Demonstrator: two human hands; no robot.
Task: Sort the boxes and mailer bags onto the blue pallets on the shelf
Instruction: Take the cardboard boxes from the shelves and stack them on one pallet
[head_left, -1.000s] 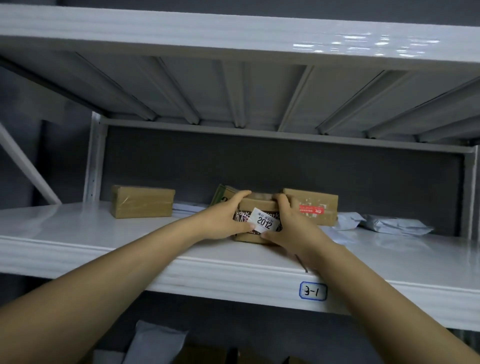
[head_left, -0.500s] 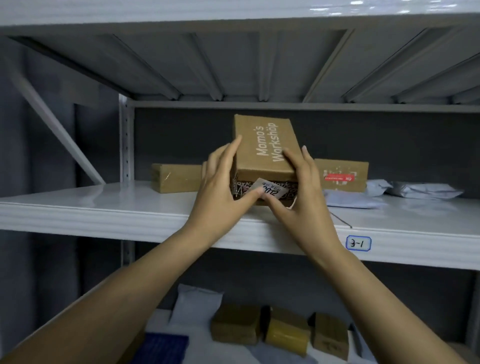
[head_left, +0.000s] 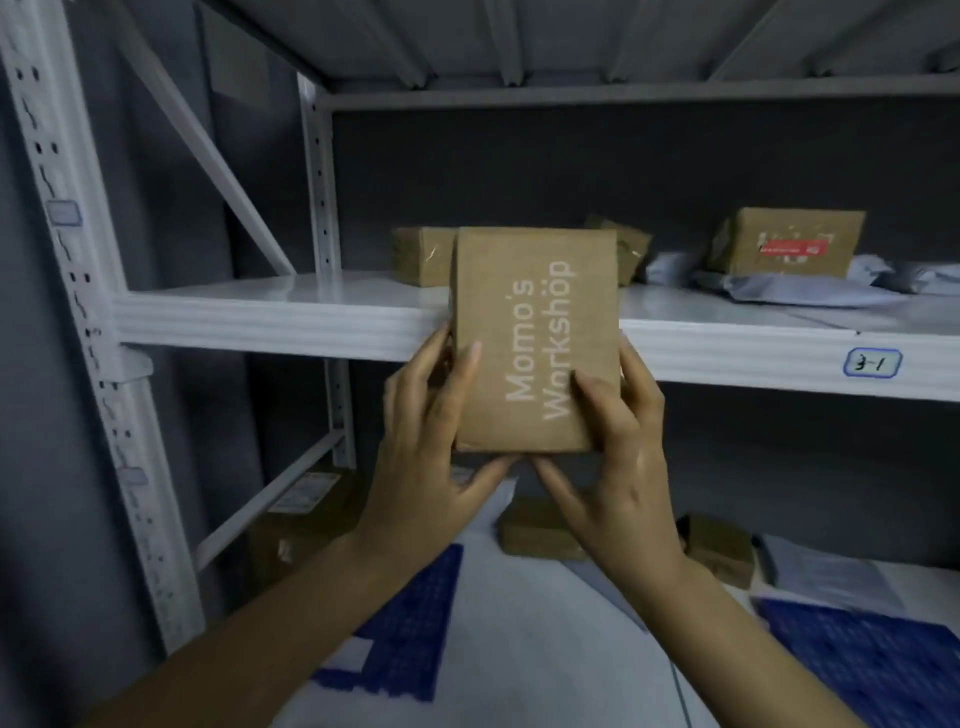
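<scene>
A white metal shelf board (head_left: 270, 317) crosses the middle of the view, and its front lip bears a small handwritten label (head_left: 871, 362) reading "3-1". Above the board, the ribbed grey underside of the next level (head_left: 519, 41) closes off the top. At the board's left end stand a front upright (head_left: 85, 291) and a rear upright (head_left: 318, 182), both white and perforated, with a diagonal brace (head_left: 208, 156) between them. Behind the board is a flat, dark grey backing (head_left: 519, 166), perhaps a wall or a panel. The light is dim and even.

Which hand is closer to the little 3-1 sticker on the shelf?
The right hand. It holds the box's right side, left of and below the sticker. The left hand holds the box's left side, farther from it.
</scene>
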